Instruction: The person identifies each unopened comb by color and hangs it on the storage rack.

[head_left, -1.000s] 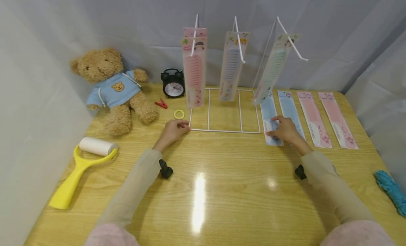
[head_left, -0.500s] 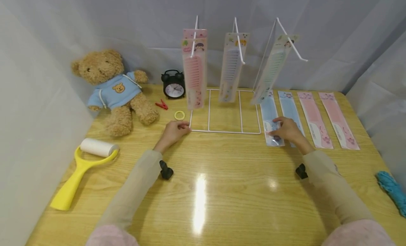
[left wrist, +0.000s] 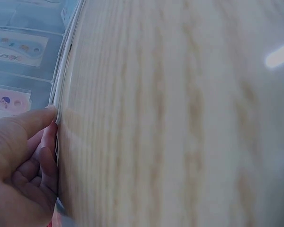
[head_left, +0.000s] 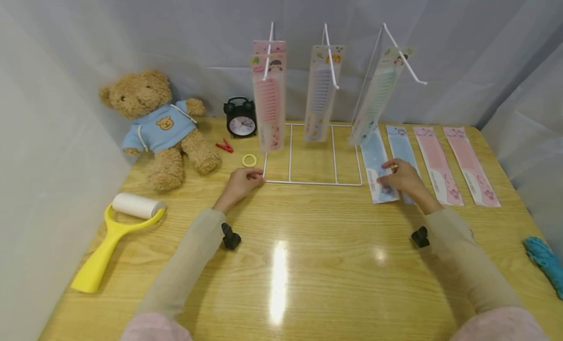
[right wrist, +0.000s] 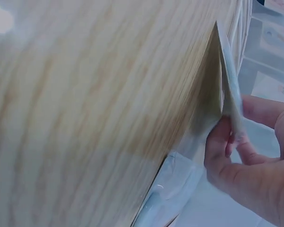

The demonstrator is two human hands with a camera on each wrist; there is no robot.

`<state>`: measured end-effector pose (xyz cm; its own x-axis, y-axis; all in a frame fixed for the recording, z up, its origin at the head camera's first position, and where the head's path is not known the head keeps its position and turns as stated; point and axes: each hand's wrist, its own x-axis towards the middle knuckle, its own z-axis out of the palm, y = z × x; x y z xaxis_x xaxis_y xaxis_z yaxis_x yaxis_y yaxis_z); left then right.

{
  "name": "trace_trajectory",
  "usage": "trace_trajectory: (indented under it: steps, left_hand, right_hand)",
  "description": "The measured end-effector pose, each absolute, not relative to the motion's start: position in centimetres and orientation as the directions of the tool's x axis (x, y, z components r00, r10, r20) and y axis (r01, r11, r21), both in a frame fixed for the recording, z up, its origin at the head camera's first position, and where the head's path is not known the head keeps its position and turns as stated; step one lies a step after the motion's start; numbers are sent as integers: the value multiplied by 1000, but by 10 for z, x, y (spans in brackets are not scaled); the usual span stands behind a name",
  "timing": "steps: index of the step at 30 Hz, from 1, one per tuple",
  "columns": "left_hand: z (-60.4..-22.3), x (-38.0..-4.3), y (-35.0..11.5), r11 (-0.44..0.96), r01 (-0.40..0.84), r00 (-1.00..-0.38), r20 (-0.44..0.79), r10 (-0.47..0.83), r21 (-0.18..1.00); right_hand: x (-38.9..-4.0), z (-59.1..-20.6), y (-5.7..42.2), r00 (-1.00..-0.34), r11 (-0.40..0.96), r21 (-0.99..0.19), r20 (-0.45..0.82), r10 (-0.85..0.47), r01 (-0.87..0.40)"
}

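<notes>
My left hand (head_left: 242, 183) pinches the front left corner of a white wire display rack (head_left: 312, 182). In the left wrist view its thumb lies at the wire (left wrist: 60, 80), other fingers curled below. My right hand (head_left: 406, 177) pinches the near side of a packaged comb with a blue card (head_left: 372, 153). The right wrist view shows that card (right wrist: 232, 90) tilted, its near edge raised off the table, between thumb and fingers. From the rack's prongs hang pink packaged combs (head_left: 269, 101), a lilac one (head_left: 322, 92) and a green one (head_left: 381, 94).
Right of my hand lie another blue packaged comb (head_left: 401, 145) and two pink ones (head_left: 433, 158). A teddy bear (head_left: 160, 126), alarm clock (head_left: 241, 121), red clip (head_left: 225, 145) and yellow ring (head_left: 249, 160) stand left. A lint roller (head_left: 105, 243) and blue cord (head_left: 545, 265) lie outward.
My right hand has shifted slightly right, and the near end of the blue packaged comb has swung right and tilted with it. My left hand stays at the rack corner.
</notes>
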<state>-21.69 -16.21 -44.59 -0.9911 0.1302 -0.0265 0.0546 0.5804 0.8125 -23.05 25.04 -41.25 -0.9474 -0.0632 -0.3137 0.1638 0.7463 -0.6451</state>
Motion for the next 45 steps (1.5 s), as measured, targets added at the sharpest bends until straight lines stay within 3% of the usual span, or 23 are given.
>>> trace_trajectory:
  steps: [7, 13, 24, 31, 37, 45]
  left_hand:
    - [-447, -216, -162, 579, 44, -991, -38, 128, 814]
    - [-448, -216, -162, 582, 44, -991, -40, 131, 812]
    - [-450, -218, -164, 578, 45, -991, -37, 130, 815]
    - [-451, -218, -164, 583, 44, -990, -44, 136, 811]
    - [-449, -218, -163, 577, 35, -990, -51, 133, 816]
    - [-448, -217, -162, 575, 39, -991, -44, 130, 817]
  right_hand:
    - [-226, -412, 253, -944, 705, -692, -314, -99, 156]
    - [-218, -416, 259, -973, 654, -747, -220, -68, 123]
    - [-203, -407, 272, -984, 536, -826, -153, 86, 175]
    - [-192, -400, 271, -961, 428, -886, -64, 269, 179]
    - [-184, -397, 263, -917, 75, -995, 85, 391, -60]
    - [-169, -387, 250, -828, -72, -916, 320, 461, -394]
